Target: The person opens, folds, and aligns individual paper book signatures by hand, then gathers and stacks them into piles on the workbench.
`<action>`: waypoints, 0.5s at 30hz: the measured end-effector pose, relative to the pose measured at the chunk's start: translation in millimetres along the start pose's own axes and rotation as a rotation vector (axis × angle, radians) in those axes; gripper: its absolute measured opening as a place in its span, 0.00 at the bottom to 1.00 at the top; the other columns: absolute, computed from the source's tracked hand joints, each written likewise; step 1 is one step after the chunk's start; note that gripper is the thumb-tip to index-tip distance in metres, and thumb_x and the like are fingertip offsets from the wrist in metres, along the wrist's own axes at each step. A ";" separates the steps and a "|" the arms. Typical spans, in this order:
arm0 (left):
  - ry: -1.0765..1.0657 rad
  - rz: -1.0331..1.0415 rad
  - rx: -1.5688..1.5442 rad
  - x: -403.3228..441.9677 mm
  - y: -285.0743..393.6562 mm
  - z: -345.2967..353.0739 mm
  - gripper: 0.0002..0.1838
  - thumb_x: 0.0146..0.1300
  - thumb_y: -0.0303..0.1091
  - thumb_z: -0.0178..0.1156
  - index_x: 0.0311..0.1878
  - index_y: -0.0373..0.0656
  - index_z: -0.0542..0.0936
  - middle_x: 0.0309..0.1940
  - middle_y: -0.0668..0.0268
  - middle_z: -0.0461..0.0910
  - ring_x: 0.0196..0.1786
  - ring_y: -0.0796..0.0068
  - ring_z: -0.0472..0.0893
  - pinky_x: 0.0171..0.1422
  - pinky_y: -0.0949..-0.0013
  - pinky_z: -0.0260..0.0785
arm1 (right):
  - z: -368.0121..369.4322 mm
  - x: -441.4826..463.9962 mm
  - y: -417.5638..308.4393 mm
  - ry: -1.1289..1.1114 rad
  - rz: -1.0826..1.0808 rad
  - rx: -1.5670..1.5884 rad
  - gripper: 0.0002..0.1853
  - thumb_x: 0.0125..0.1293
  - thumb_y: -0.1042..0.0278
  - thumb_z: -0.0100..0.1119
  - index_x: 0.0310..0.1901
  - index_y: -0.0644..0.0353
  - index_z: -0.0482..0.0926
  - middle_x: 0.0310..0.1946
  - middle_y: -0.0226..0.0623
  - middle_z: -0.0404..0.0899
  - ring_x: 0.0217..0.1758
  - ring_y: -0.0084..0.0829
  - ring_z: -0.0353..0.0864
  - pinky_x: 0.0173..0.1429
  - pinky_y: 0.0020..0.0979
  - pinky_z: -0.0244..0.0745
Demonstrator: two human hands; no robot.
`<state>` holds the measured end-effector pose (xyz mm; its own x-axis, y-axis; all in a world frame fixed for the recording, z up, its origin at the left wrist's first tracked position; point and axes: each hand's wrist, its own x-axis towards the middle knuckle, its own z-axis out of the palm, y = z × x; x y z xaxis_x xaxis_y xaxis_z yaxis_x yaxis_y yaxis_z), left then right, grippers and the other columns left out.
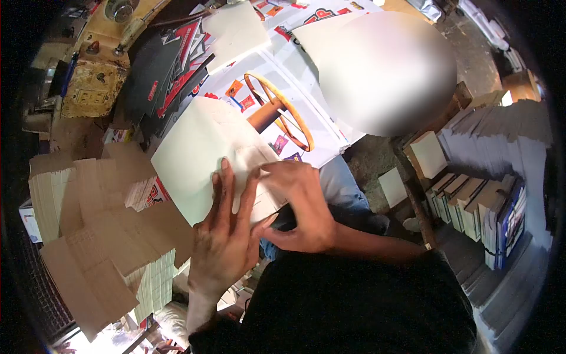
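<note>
A white paper booklet or folded sheet [194, 141] lies in front of me on a colourful printed sheet [324, 112]. My left hand [227, 236] rests on its near part, fingers stretched out over the paper. At the near right edge is my right hand [303, 203], its fingers curled and its thumb close to the left thumb. It grips the paper's edge there, though the exact contact is partly hidden beneath the fingers.
Brown-covered paper stacks [94, 259] stand at left, below a worn yellowish machine part [94, 88]. Dark printed sheets [171, 76] lie beyond. A blurred pale patch hides the upper right. Books [471, 203] and tall paper stacks [501, 141] stand at right.
</note>
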<state>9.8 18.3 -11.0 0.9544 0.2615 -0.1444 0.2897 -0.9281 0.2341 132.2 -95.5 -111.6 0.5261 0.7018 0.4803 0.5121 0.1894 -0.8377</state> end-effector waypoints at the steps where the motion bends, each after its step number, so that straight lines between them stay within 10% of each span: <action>1: 0.044 -0.049 -0.187 -2.3 -4.1 0.2 0.39 0.66 0.36 0.60 0.77 0.39 0.59 0.73 0.29 0.55 0.72 0.29 0.64 0.72 0.42 0.65 | 5.3 2.0 1.4 0.006 -0.012 -0.010 0.31 0.47 0.74 0.72 0.57 0.65 0.77 0.56 0.49 0.78 0.59 0.46 0.77 0.62 0.42 0.73; 4: 0.330 -0.127 -0.400 -21.1 -14.1 6.1 0.35 0.69 0.39 0.55 0.75 0.33 0.61 0.69 0.30 0.63 0.68 0.35 0.71 0.71 0.45 0.66 | 10.7 13.0 1.9 -0.286 -0.383 -0.026 0.29 0.62 0.67 0.55 0.66 0.62 0.72 0.65 0.52 0.73 0.75 0.45 0.67 0.77 0.45 0.63; 8: 1.071 -0.419 -0.160 -92.0 -45.7 51.4 0.28 0.70 0.43 0.50 0.61 0.25 0.73 0.52 0.39 0.80 0.54 0.46 0.82 0.62 0.54 0.75 | 13.8 17.3 4.8 -0.167 -0.583 -0.285 0.31 0.59 0.65 0.58 0.67 0.63 0.72 0.65 0.52 0.74 0.69 0.46 0.75 0.71 0.42 0.72; 13: 0.874 -0.277 -0.156 -79.1 -39.3 41.4 0.18 0.55 0.31 0.70 0.46 0.31 0.79 0.35 0.50 0.82 0.37 0.58 0.83 0.45 0.59 0.75 | 23.2 27.5 -14.5 -0.084 -0.314 -0.248 0.35 0.57 0.66 0.63 0.68 0.64 0.70 0.65 0.55 0.74 0.66 0.50 0.78 0.67 0.42 0.76; 15: 0.576 -0.428 -0.224 -68.3 -31.2 61.6 0.19 0.65 0.32 0.61 0.57 0.33 0.76 0.51 0.44 0.78 0.54 0.49 0.78 0.62 0.53 0.69 | 26.6 28.5 -17.0 -0.038 -0.237 -0.323 0.36 0.56 0.66 0.64 0.68 0.65 0.70 0.65 0.57 0.73 0.65 0.51 0.78 0.66 0.43 0.77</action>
<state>-68.9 13.1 -67.8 0.6242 0.7420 0.2444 0.5936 -0.6539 0.4692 120.4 -60.4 -90.6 0.3456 0.6905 0.6354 0.8063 0.1278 -0.5775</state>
